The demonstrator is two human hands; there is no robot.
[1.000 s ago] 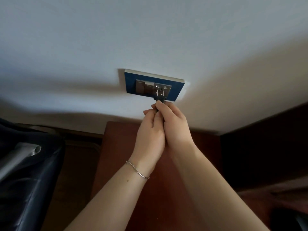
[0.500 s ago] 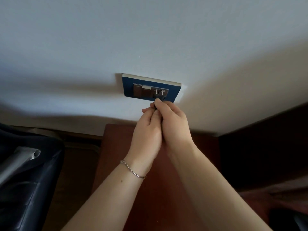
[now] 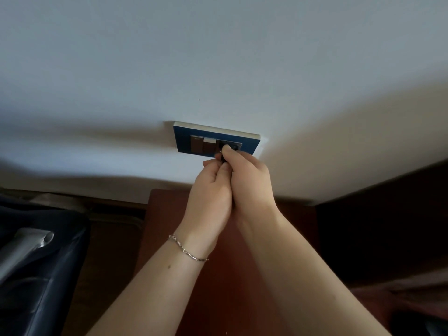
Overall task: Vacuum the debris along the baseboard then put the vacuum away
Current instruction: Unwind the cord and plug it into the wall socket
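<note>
A blue wall plate with a pale upper edge sits on the white wall. Two brown switch rockers fill its left half and a socket its right half. Both hands meet at the plate's lower right corner. The right hand is curled, with one fingertip up against the socket face. The left hand is curled tight beside it, and the two touch along their inner sides. Between their fingertips they pinch a small dark plug, which sits at the socket; how far it is seated cannot be told. A thin chain bracelet rings the left wrist, below the plate.

Straight below the plate, a reddish-brown wooden top butts its far edge against the wall, and both forearms pass over it. Below and left of the plate lies a dark padded seat carrying a grey metal tube, with a shadowed gap between the seat and the top's left edge. Below and right of the plate, a dark panel rises with its slanted upper edge against the wall. Above the plate and to either side of it, the wall runs bare and open.
</note>
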